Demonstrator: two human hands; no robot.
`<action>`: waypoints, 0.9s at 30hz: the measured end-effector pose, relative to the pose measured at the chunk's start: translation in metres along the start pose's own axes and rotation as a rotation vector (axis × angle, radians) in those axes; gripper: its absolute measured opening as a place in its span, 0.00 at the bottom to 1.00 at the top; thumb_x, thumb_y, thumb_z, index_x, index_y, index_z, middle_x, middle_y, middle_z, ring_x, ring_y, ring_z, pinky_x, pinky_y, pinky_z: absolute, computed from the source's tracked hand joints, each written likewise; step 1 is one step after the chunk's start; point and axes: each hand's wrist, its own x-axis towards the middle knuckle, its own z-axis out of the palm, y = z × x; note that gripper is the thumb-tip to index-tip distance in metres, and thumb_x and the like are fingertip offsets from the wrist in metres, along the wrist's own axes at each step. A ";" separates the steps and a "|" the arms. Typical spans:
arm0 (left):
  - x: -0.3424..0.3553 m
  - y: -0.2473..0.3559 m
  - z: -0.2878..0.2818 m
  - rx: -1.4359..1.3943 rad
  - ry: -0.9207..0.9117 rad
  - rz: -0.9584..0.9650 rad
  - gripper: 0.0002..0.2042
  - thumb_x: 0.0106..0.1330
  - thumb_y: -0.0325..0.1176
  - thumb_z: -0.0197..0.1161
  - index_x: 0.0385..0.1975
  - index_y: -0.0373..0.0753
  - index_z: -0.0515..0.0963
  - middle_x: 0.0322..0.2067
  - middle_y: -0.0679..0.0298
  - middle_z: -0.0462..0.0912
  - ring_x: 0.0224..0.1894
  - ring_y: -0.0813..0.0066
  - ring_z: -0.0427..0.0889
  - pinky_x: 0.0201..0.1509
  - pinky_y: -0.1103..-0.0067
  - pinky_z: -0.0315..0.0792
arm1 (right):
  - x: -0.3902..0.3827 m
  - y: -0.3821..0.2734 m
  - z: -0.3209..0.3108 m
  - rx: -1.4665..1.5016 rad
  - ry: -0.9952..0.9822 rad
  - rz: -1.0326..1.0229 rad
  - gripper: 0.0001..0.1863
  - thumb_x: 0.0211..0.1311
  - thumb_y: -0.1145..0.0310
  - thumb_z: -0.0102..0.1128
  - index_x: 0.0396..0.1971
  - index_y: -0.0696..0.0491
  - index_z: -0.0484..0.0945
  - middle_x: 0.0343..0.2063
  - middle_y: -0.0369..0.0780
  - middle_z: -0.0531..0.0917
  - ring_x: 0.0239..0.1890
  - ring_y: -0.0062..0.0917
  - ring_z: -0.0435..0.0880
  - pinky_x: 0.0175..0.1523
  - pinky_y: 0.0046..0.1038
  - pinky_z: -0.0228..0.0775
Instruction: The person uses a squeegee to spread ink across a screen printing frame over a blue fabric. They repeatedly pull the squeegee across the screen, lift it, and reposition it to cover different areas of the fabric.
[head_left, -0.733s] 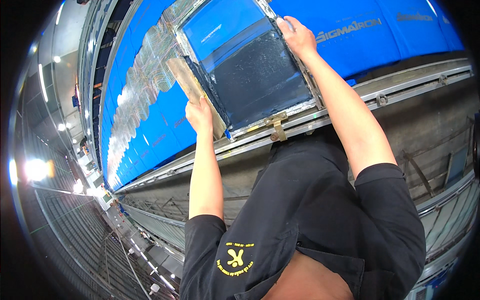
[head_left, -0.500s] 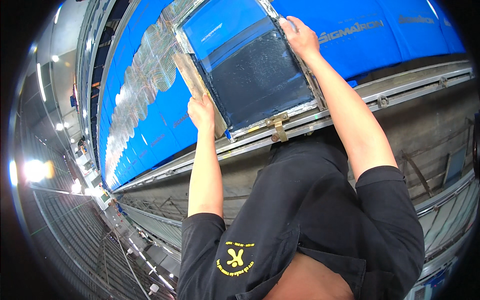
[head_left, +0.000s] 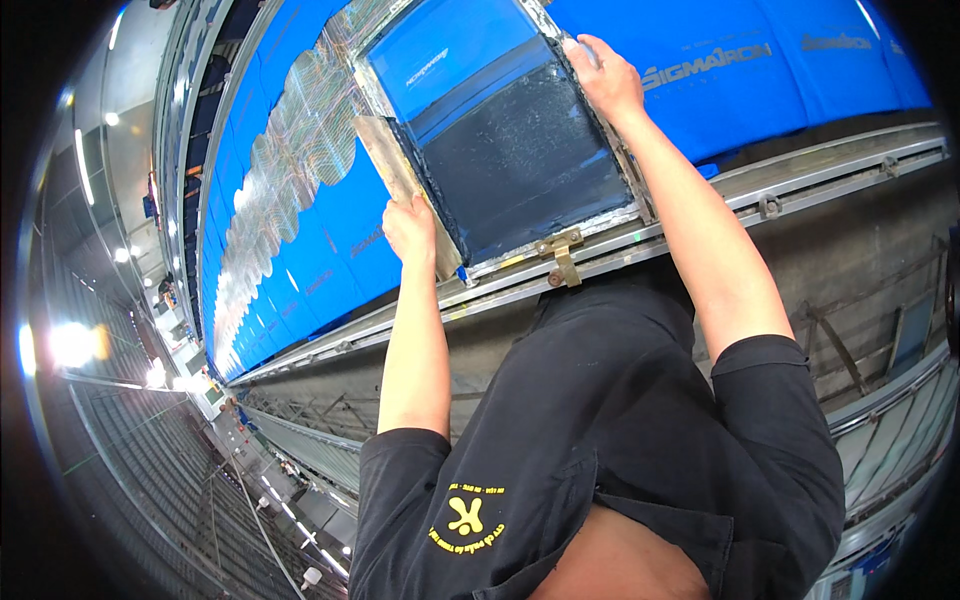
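Observation:
A screen-printing frame [head_left: 623, 180] with pale, ink-stained edges lies on blue fabric [head_left: 330, 240]. The lower part of its mesh [head_left: 525, 150] is coated with black ink, while blue shows through the upper part. My left hand [head_left: 410, 230] is closed round the wooden grip of a squeegee [head_left: 383, 155], which lies lengthwise along the frame's left side, its inner edge dark with ink. At the frame's upper right edge, my right hand [head_left: 607, 80] is bent over the rim with the fingertips on it; the underside of that grip is hidden.
A metal rail [head_left: 700, 225] runs along the table's near edge, with a brass-coloured bracket [head_left: 562, 262] at the frame's near side. Silvery wavy prints [head_left: 270, 190] cover the fabric to the left. Dark printed lettering [head_left: 710, 65] marks the fabric at right.
The view has shifted slightly, so frame, squeegee and hands appear a little further right and lower. Both hands keep the same holds.

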 end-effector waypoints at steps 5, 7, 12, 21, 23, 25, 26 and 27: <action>-0.005 0.004 -0.002 0.050 -0.085 -0.027 0.21 0.68 0.44 0.68 0.39 0.24 0.81 0.38 0.35 0.87 0.44 0.36 0.87 0.53 0.53 0.79 | 0.000 -0.001 -0.001 -0.010 -0.011 0.003 0.41 0.67 0.28 0.54 0.65 0.46 0.81 0.50 0.49 0.90 0.57 0.46 0.87 0.61 0.41 0.77; -0.006 0.010 -0.005 0.058 -0.108 -0.038 0.20 0.68 0.42 0.69 0.38 0.25 0.81 0.39 0.36 0.87 0.44 0.37 0.87 0.53 0.53 0.79 | 0.000 -0.001 -0.001 -0.010 -0.008 0.001 0.41 0.66 0.28 0.54 0.65 0.46 0.81 0.49 0.49 0.90 0.56 0.45 0.88 0.61 0.41 0.78; -0.014 0.025 -0.013 -0.003 -0.142 -0.013 0.19 0.68 0.42 0.69 0.37 0.26 0.81 0.38 0.36 0.86 0.44 0.37 0.87 0.52 0.52 0.79 | -0.001 -0.005 0.000 -0.012 -0.019 0.027 0.42 0.66 0.27 0.54 0.65 0.46 0.81 0.47 0.48 0.91 0.55 0.44 0.89 0.60 0.40 0.78; -0.075 0.068 -0.016 -0.192 -0.192 0.329 0.14 0.70 0.40 0.69 0.40 0.34 0.81 0.37 0.47 0.84 0.43 0.43 0.85 0.47 0.56 0.77 | 0.000 -0.001 -0.001 -0.016 0.008 0.002 0.41 0.67 0.27 0.54 0.65 0.46 0.81 0.49 0.50 0.90 0.57 0.47 0.87 0.61 0.42 0.77; -0.080 0.071 -0.018 -0.258 -0.210 0.412 0.13 0.69 0.40 0.70 0.44 0.37 0.83 0.39 0.52 0.86 0.43 0.47 0.86 0.46 0.59 0.79 | 0.002 0.002 0.000 -0.011 0.029 -0.014 0.40 0.68 0.28 0.53 0.64 0.46 0.82 0.51 0.51 0.89 0.58 0.48 0.86 0.62 0.42 0.77; -0.078 0.072 -0.026 -0.299 -0.208 0.476 0.14 0.68 0.40 0.71 0.47 0.40 0.83 0.42 0.56 0.87 0.44 0.50 0.88 0.46 0.62 0.81 | 0.004 0.007 0.003 0.043 0.004 -0.014 0.39 0.69 0.29 0.52 0.63 0.46 0.82 0.52 0.51 0.89 0.59 0.48 0.86 0.63 0.42 0.76; -0.074 0.075 -0.030 -0.304 -0.203 0.490 0.14 0.68 0.40 0.71 0.48 0.41 0.83 0.43 0.58 0.88 0.44 0.51 0.88 0.46 0.64 0.81 | 0.008 0.009 0.002 0.059 -0.011 -0.023 0.39 0.70 0.29 0.51 0.63 0.46 0.82 0.53 0.51 0.88 0.59 0.49 0.85 0.63 0.41 0.76; -0.064 0.074 -0.032 -0.282 -0.197 0.526 0.14 0.67 0.41 0.72 0.48 0.42 0.84 0.44 0.58 0.88 0.46 0.53 0.88 0.47 0.64 0.82 | 0.008 0.012 0.003 0.063 0.000 -0.031 0.38 0.71 0.30 0.50 0.62 0.46 0.83 0.53 0.50 0.88 0.59 0.49 0.85 0.63 0.41 0.76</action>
